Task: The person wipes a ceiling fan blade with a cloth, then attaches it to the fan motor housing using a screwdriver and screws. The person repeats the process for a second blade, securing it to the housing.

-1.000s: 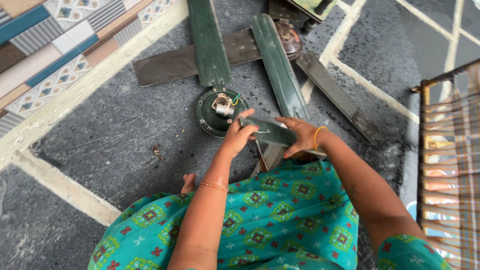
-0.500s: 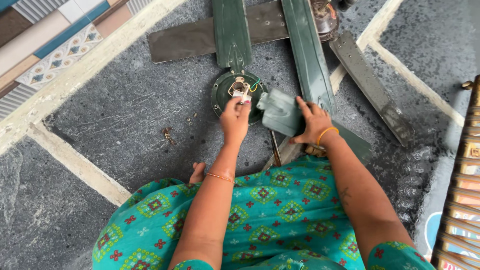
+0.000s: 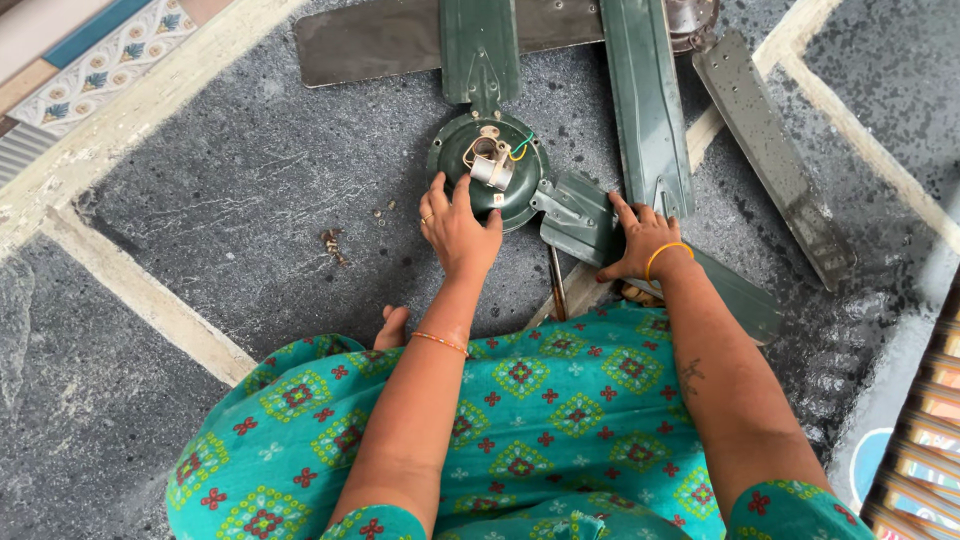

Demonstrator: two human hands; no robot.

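Your left hand (image 3: 458,225) lay flat on the green fan motor hub (image 3: 489,170) on the floor, gripping nothing; your right hand (image 3: 640,240) pressed the loose blade (image 3: 585,222) against it, not yet fastened.

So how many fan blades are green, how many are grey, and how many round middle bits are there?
Green blades: 3
Grey blades: 2
Round green motor hub: 1
Total: 6
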